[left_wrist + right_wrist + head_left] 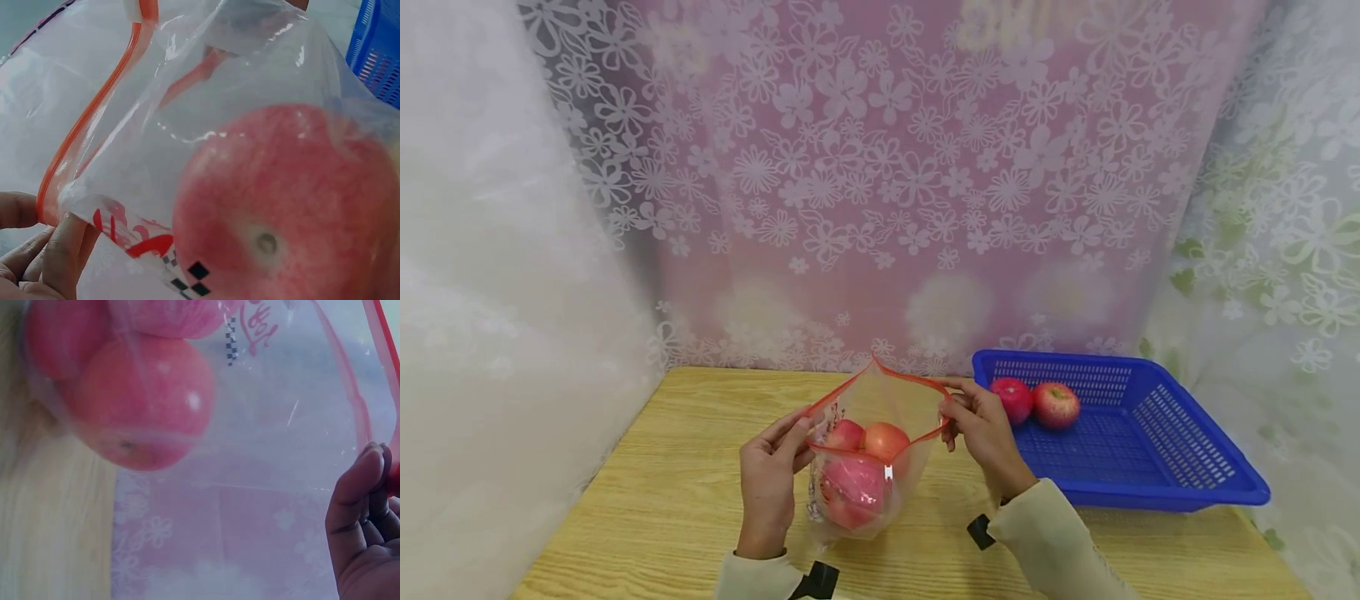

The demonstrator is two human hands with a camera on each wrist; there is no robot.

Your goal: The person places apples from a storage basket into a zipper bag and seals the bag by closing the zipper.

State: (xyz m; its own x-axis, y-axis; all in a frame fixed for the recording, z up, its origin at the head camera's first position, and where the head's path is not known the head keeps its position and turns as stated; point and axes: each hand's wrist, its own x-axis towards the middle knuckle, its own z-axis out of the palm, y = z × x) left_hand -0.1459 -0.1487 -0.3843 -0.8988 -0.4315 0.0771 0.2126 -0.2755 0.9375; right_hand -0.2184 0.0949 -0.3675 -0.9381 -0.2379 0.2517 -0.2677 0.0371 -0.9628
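Observation:
A clear zip bag (917, 479) with a red-orange rim stands with its mouth spread wide between both hands. Inside it are several red apples (853, 492), also seen through the plastic as an apple (281, 200) in the left wrist view and an apple (150, 400) in the right. At the left corner of the rim, my left hand (771, 471) pinches the plastic between thumb and fingers. The opposite corner is pinched by my right hand (985, 425), close to the basket's left edge.
On the right of the wooden table (647, 500) stands a blue plastic basket (1157, 500). Two more apples, one a red apple (1056, 406), lie at its left end. Behind the table hangs a pink floral curtain (880, 208), with pale sheets at both sides.

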